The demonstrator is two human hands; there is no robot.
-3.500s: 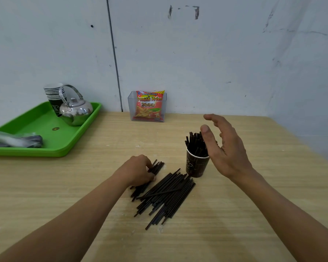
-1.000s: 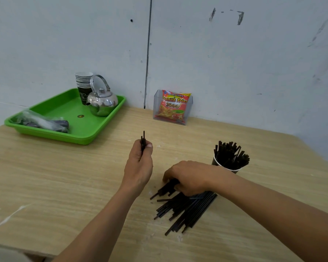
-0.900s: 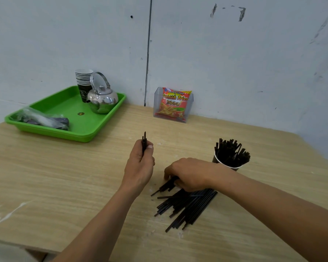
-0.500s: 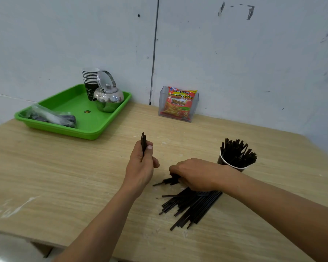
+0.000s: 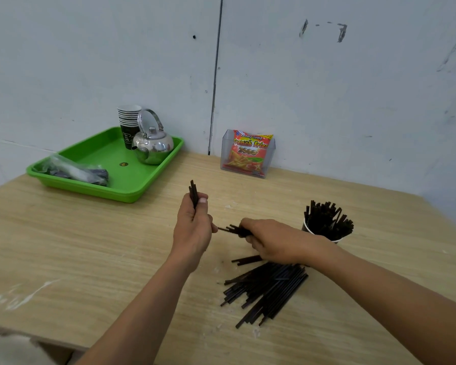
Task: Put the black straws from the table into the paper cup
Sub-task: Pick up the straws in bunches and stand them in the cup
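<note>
Green tray [image 5: 100,151]: sits at the far left, near the wall [image 5: 327,101]. On it:
- a steel kettle [image 5: 154,146], upright, handle raised, at the back right corner
- a stack of paper cups [image 5: 128,122] just behind the kettle
- a clear plastic bag [image 5: 74,171] with dark contents, lying at the near left
- a small round disc [image 5: 123,164] on the tray floor

Clear holder [image 5: 225,154]: stands against the wall and holds a red snack packet [image 5: 249,154], upright.

Prob. small café/snack spot: kettle [image 5: 153,148], stacked cups [image 5: 128,122], fries pkt [image 5: 249,154].
</note>
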